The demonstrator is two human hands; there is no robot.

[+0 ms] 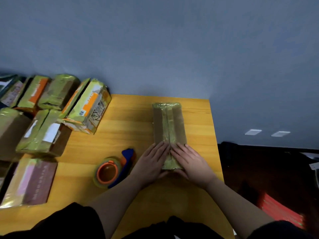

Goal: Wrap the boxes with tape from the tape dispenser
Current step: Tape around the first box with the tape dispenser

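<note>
Centre of frame, on yellow wooden desk (131, 118) — long cardboard box (169, 125), glossy tape down seam. Left hand (151, 163), right hand (191, 163) pressing flat on near end, fingers straight, gripping nothing. Tape dispenser (114, 169) lower left of box — orange-cored roll, blue handle. Wrapped boxes (51, 121) crowd left edge.

Glossy-taped cardboard box (169, 125), wooden table (131, 121)

Dim, bluish light fills the room, with a warmer pool on the wooden table (131, 118). Soft shadow spreads beneath the forearms near the lower edge. Tape on the stacked boxes (51, 107) shows faint sheen. Wide-angle distortion bends the edges; detail is soft throughout, murky at right.
</note>
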